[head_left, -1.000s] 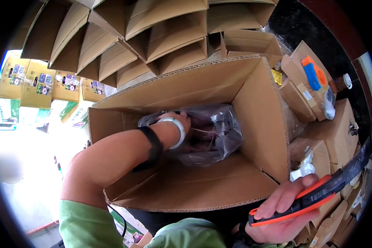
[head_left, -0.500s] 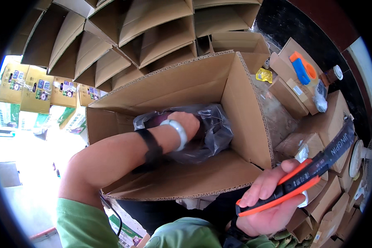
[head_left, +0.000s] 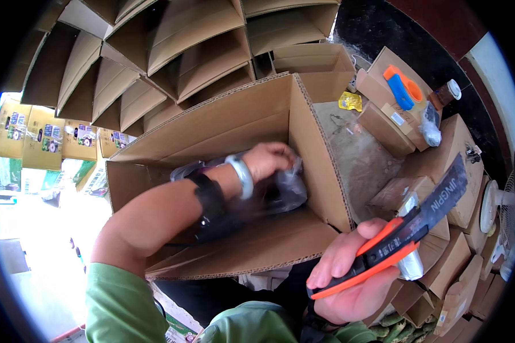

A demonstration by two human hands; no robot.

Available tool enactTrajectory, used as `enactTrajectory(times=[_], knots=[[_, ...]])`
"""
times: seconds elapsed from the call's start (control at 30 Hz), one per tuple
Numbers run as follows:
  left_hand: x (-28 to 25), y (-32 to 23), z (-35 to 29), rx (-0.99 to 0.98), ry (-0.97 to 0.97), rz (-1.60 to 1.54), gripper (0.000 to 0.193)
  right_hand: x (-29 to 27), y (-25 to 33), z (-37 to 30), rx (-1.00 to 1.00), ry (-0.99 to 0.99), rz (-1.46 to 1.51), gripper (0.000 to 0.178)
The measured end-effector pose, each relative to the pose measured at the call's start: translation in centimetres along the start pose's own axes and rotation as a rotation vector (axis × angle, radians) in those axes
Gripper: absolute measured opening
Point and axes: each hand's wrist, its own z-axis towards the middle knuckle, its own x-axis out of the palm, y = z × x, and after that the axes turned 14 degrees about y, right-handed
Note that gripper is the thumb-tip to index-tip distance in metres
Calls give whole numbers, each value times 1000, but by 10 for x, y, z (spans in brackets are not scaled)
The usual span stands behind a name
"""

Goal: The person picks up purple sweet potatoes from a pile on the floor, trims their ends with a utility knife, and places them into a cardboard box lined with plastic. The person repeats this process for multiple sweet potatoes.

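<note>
Item: one clear plastic bag (head_left: 292, 188), crumpled, seated inside a tall open carton (head_left: 316, 163) in front of you; its contents are mostly hidden, with blur over the middle.

Item: your left hand (head_left: 267, 163), with pale bracelet (head_left: 240, 176) and black wristband (head_left: 210, 197); fingers curled over the bag's right end, near the carton's right wall. Whether they pinch the film, you cannot tell from this angle.

Item: your right hand (head_left: 353, 300), outside the carton, closed around the orange-and-black handle of a knife (head_left: 386, 243); dark blade pointing up and away to the right, apart from carton and bag.

Change noted: your left hand has travelled from the bag's left side, across its middle, to the right end; the knife has stayed in your right grip.

Bearing on the work: the handling appears to have shifted to the bag's right edge, done one-handed, the blade seemingly playing no part.

Surroundings: stacked open cartons (head_left: 197, 51) beyond; yellow packet (head_left: 350, 101) to the right.
</note>
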Motion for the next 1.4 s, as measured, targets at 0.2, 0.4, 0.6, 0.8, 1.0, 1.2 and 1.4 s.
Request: enactTrajectory(times=[0.2,0.4,0.6,0.8,1.0,1.2,1.4], knots=[[-11,-88,-68,74,83,-441,14,4,-8,2,-18,-28,6,68],[2,-101,-104,74,109,137,22,8,-11,2,-62,-73,-14,69],[-18,-129,-131,-48,81,1047,36,10,-23,6,-230,-84,-71,63],[-40,-77,-148,-855,646,1710,30,16,-22,9,-236,-71,-153,58],[-14,-80,-172,-757,603,1724,17,20,-21,14,-237,-118,-242,57],[-2,-102,-218,-902,452,1612,20,21,-23,7,-205,-33,-206,51],[12,-84,-305,212,-574,1309,39,17,-19,2,-199,-5,-375,45]])
